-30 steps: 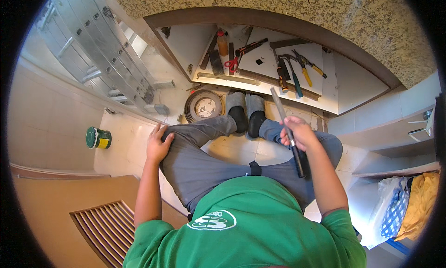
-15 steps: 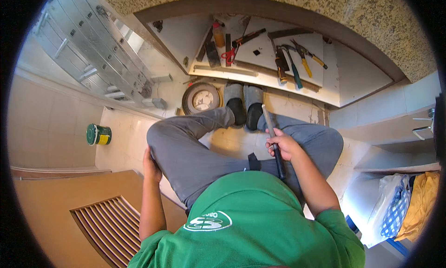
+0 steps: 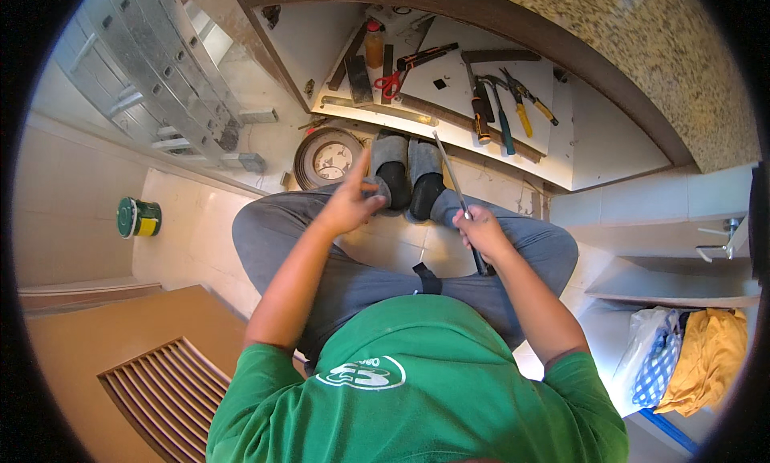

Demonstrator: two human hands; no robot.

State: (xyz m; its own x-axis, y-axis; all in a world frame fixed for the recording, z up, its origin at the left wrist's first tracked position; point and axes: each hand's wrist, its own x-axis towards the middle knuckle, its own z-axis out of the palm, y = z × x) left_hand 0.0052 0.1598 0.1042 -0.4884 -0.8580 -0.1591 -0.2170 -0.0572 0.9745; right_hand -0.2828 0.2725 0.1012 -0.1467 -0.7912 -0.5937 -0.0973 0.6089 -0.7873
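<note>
Right hand [image 3: 480,229] closed round a long, slim, grey metal tool with a black handle [image 3: 451,174]; handle butt pokes back over the thigh, shaft runs forward out of the fist. Left hand [image 3: 350,205] empty, fingers spread, index extended, slightly blurred, above the left trouser leg. Progress: tool is in hand, doesn't look in use on anything; tip shows near the white cabinet's front edge, contact can't be told. What's left can't be judged. Further out, inside cabinet: red-handled scissors [image 3: 387,84], yellow-handled pliers [image 3: 523,118], green-handled hammer [image 3: 506,134], all unheld.
</note>
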